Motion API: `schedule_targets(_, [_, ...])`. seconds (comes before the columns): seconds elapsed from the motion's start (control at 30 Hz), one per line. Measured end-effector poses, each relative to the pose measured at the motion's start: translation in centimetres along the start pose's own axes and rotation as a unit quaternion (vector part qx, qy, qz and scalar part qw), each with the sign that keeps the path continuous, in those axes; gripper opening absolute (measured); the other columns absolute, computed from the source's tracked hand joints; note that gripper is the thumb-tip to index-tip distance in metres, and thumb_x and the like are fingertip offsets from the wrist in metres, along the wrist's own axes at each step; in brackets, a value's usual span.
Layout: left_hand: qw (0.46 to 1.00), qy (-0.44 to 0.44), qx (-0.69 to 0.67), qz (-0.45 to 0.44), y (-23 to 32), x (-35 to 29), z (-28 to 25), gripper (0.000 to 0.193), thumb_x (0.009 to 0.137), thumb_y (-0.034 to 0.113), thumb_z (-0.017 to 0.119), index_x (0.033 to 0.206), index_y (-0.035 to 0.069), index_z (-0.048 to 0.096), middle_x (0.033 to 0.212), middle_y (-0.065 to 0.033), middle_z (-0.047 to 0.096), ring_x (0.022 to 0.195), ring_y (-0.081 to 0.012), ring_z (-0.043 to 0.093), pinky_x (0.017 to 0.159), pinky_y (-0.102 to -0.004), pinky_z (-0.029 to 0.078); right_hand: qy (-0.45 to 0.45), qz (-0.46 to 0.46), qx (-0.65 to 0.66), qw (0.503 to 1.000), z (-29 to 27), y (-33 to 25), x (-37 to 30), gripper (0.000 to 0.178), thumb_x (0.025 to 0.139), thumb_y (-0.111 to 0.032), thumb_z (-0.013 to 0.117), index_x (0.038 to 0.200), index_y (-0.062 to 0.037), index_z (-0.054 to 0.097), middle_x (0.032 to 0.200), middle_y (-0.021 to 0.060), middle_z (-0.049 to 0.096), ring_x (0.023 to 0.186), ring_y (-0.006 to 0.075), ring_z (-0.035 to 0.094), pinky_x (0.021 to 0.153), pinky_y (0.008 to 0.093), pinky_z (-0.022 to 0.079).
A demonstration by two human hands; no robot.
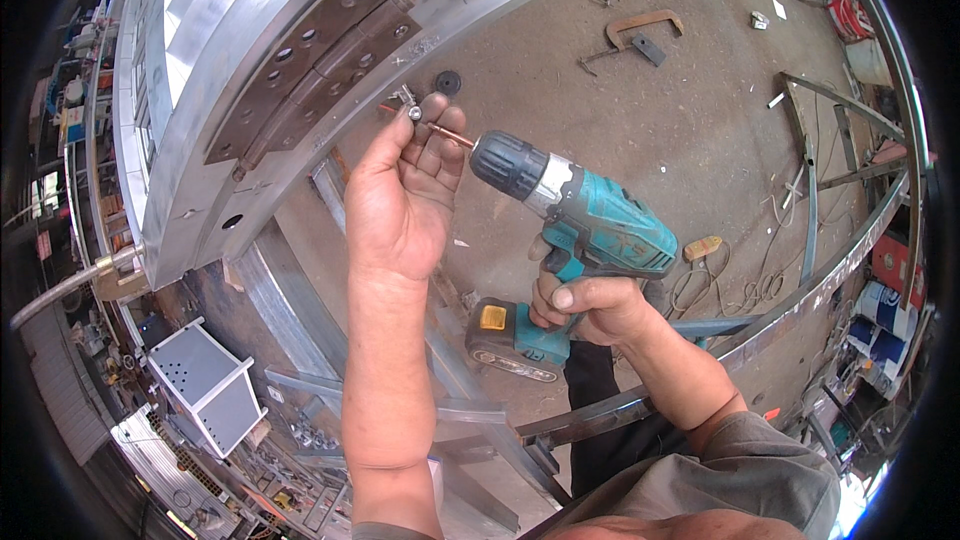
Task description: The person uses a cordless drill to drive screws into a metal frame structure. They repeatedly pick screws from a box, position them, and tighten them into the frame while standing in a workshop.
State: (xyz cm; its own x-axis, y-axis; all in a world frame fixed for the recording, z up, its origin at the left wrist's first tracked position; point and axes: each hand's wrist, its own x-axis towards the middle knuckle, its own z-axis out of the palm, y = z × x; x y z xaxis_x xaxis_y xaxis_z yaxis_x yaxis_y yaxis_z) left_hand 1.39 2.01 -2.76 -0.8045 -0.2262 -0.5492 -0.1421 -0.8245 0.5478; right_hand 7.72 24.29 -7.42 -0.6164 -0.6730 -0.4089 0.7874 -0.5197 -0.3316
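Observation:
In my right hand [595,302] is a teal and black cordless drill [622,225], my fingers wrapped round its grip below the body. Its black chuck [508,166] points up and left, with a thin coppery bit [452,136] reaching across the fingers of my left hand [402,215]. That hand is palm up, and its thumb and fingertips close on a small shiny screw [415,114]. More small metal pieces show just above, too small to count. Just left of my fingertips, a brown metal hinge [330,77] with several holes lies against a large grey metal panel [190,225].
A round black disc [447,83] lies on the floor beyond my left hand. Farther off is a rusty clamp [645,28]. A yellow tool with a cord [702,248] lies right of the drill. Metal bars [300,310] stand below the panel, and a steel frame [840,315] curves along the right.

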Motion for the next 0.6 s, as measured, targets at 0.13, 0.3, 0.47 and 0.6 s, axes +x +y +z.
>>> schedule_targets(0.13, [1.000, 0.005, 0.000, -0.004, -0.02, -0.06, 0.02, 0.018, 0.104, 0.010, 0.056, 0.116, -0.002, 0.059, 0.110, -0.0156, 0.072, 0.105, -0.0277, 0.072, 0.082, -0.0317, 0.063, -0.002, 0.014, 0.001, 1.000, -0.17, 0.10, -0.14, 0.053, 0.076, -0.008, 0.073, 0.125, -0.0005, 0.052, 0.069, 0.0035, 0.055, 0.062, 0.0182, 0.054, 0.067, 0.0384, 0.046])
schedule_targets(0.3, [1.000, 0.003, -0.010, -0.011, -0.01, 0.05, -0.16, 0.019, 0.103, 0.011, 0.058, 0.116, -0.003, 0.062, 0.109, -0.0143, 0.073, 0.105, -0.0268, 0.071, 0.082, -0.0316, 0.062, -0.006, 0.016, 0.041, 0.999, -0.45, 0.34, -0.17, 0.050, 0.077, -0.004, 0.074, 0.122, 0.0010, 0.055, 0.077, 0.0095, 0.063, 0.066, 0.0198, 0.059, 0.068, 0.0380, 0.050])
schedule_targets(0.47, [1.000, 0.012, -0.010, -0.020, 0.07, 0.31, -0.44, 0.020, 0.101, 0.010, 0.060, 0.114, -0.004, 0.063, 0.108, -0.0136, 0.073, 0.104, -0.0266, 0.071, 0.083, -0.0318, 0.061, -0.008, 0.018, 0.038, 0.999, -0.68, 0.46, -0.21, 0.047, 0.078, -0.003, 0.074, 0.121, 0.0007, 0.056, 0.077, 0.0085, 0.063, 0.066, 0.0193, 0.059, 0.068, 0.0379, 0.050])
schedule_targets(0.6, [1.000, 0.012, 0.004, -0.011, 0.02, 0.38, -0.52, 0.020, 0.101, 0.009, 0.060, 0.116, -0.004, 0.063, 0.110, -0.0140, 0.072, 0.105, -0.0276, 0.071, 0.083, -0.0320, 0.061, -0.011, 0.019, 0.042, 0.999, -0.71, 0.56, -0.18, 0.046, 0.078, -0.003, 0.074, 0.121, 0.0004, 0.056, 0.077, 0.0079, 0.063, 0.066, 0.0192, 0.059, 0.067, 0.0376, 0.050])
